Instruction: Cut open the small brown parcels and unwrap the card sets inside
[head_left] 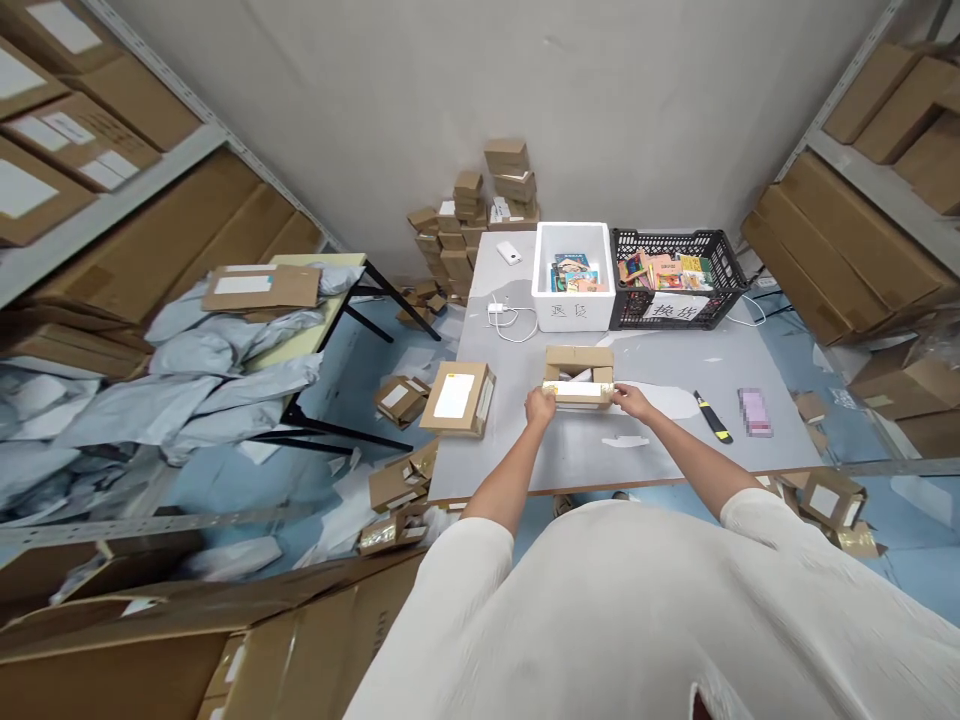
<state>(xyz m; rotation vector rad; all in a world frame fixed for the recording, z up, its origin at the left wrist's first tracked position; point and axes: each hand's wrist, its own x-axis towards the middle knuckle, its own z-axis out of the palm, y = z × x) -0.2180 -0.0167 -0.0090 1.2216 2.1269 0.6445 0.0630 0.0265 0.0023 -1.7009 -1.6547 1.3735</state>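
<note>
- Grey table point(750, 360): it carries all the things below; a strong pull toward the body could, I judge, bring something over the near edge.
- Black crate point(628, 318), far right, with colourful packets inside; a careless push to the far side might knock it.
- White box point(546, 312), just left of the crate, also with packets.
- Closed carton point(457, 395), near the left edge; a swinging left elbow may tip it down.
- Open carton point(577, 357), at the middle, near side. Left hand point(540, 405) and right hand point(632, 400) are closed on its near corners, one each; some fingers are hidden. Uneven pulling could tear the cardboard or spill the pale contents.
- Yellow-black cutter point(712, 417), right of the right hand. Whether its blade is out, I cannot tell; if so, a careless reach could cut.
</note>
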